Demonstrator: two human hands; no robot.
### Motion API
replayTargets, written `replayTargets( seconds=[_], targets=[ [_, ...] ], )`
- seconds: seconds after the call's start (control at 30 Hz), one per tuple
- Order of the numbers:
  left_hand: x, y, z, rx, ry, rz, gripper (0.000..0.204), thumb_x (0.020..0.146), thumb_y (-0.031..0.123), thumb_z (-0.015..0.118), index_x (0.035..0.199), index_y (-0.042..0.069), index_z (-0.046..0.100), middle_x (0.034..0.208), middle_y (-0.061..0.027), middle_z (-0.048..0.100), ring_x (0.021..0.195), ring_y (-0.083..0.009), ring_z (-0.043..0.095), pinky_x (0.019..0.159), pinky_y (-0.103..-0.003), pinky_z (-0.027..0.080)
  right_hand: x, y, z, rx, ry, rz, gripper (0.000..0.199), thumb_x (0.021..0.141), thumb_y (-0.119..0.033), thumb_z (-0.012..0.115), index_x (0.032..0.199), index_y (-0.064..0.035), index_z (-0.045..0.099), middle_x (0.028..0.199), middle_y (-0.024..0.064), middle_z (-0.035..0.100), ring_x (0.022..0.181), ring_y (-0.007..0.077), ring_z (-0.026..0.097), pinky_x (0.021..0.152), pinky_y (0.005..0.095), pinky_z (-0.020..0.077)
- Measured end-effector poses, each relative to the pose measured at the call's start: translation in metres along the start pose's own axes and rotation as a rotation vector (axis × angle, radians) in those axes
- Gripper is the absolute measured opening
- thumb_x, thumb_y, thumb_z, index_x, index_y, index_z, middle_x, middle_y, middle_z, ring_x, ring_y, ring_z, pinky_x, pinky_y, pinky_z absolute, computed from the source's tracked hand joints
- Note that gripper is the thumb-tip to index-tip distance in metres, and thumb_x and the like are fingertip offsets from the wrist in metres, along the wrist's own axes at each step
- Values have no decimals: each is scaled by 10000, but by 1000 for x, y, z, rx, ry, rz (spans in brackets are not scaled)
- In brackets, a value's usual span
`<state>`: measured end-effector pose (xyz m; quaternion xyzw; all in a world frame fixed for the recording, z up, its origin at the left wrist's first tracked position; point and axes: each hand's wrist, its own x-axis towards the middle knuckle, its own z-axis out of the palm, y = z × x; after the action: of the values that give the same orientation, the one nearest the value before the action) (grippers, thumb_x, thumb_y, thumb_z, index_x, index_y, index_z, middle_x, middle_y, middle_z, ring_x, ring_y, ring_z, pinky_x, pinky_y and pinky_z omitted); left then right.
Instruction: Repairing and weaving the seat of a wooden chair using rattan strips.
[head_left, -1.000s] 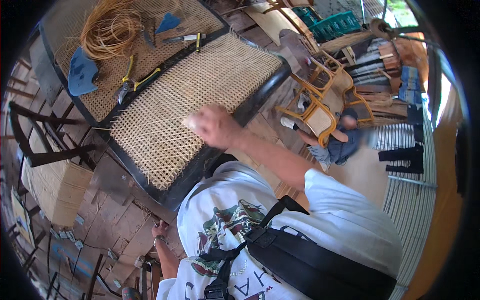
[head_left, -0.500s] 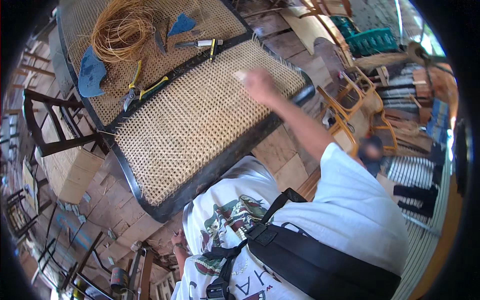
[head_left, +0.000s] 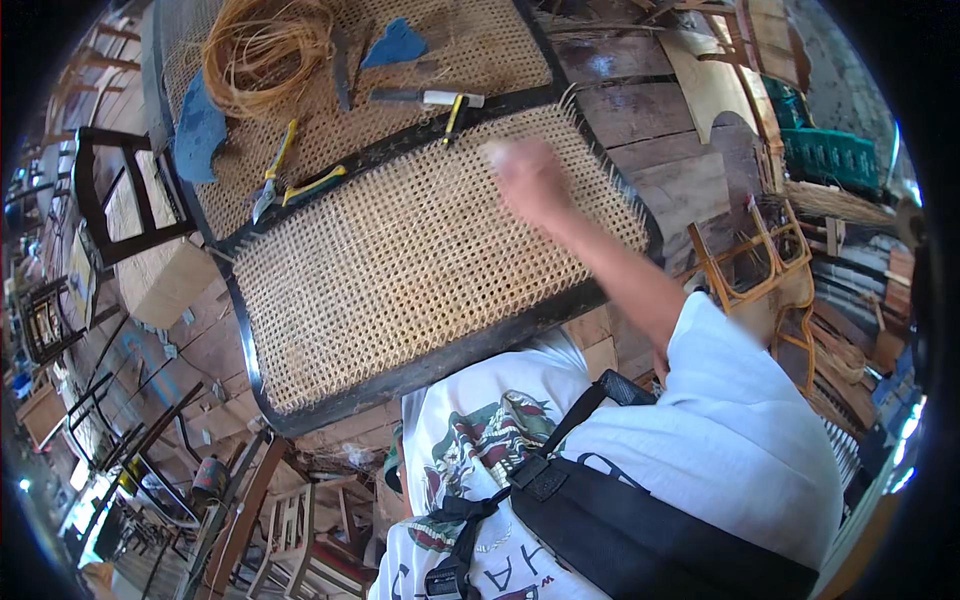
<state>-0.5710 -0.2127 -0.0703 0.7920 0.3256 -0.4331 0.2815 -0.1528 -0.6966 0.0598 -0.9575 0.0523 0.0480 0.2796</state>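
My right hand [head_left: 537,180] is over the upper right part of a woven cane panel [head_left: 400,260] set in a black frame. Its fingers look curled, and a pale bit shows at the fingertips, too blurred to name. Just left of this hand, a small yellow-and-black tool [head_left: 455,118] lies on the panel's upper edge. Beyond it lies a tool with a dark end and a white end [head_left: 425,97]. Yellow-handled cutting pliers [head_left: 268,190] rest spread at the panel's upper left. Loose cane ends stick up along the right edge. My left hand is out of view.
A coil of cane strands [head_left: 240,60] and blue scraps [head_left: 200,130] lie on the frame's far section. A dark chair frame [head_left: 100,215] stands left, beside a wooden block [head_left: 165,280]. Wooden chair frames [head_left: 750,265] are at right, a slatted wooden chair [head_left: 295,530] at lower left.
The view has shifted, so the panel sits farther right and turned slightly. My right hand remains over its upper right part. My left hand, seen low at left before, has left the view.
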Motion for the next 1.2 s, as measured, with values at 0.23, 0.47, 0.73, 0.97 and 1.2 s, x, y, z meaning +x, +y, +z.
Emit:
replayTargets(
  seconds=[0.23, 0.47, 0.73, 0.97, 1.2],
  targets=[
    [16, 2, 6, 220, -33, 86, 288, 907, 255, 624, 1165, 141, 681, 1060, -114, 742, 960, -327, 702, 776, -446, 566, -18, -35, 28, 38, -52, -555, 221, 893, -135, 674, 1112, -149, 702, 877, 79, 654, 915, 271, 623, 895, 442, 495],
    [34, -25, -2, 348, 57, 393, 381, 878, 110, 548, 1246, 169, 625, 1097, -78, 733, 952, -319, 711, 758, -460, 562, 34, 81, -76, -288, 79, 291, 297, 883, -175, 713, 1145, -38, 691, 1038, 179, 700, 1034, 370, 645, 946, 485, 498],
    [-14, 26, 43, -206, 54, 111, 325, 1001, 315, 528, 1023, 63, 733, 953, -94, 762, 896, -271, 720, 786, -377, 556, 65, -58, 9, -48, -112, -433, 260, 969, -155, 591, 1183, -13, 632, 1150, 176, 639, 1083, 331, 595, 1003, 475, 473],
    [-36, 5, 81, 521, 82, 165, 459, 1054, 398, 412, 1289, 52, 603, 1037, -158, 739, 913, -334, 718, 800, -437, 569, 174, -134, 50, -146, 470, -717, 382, 876, -145, 644, 1243, -45, 605, 1156, 208, 596, 1163, 373, 522, 921, 498, 466],
    [-44, 5, 86, -74, 88, -147, 460, 1008, 415, 494, 1323, 94, 590, 1092, -156, 735, 941, -356, 716, 817, -447, 572, 136, -194, 98, 79, 6, -580, 175, 927, -178, 589, 1048, -68, 652, 1060, 149, 631, 1039, 322, 611, 902, 469, 508]
  ],
)
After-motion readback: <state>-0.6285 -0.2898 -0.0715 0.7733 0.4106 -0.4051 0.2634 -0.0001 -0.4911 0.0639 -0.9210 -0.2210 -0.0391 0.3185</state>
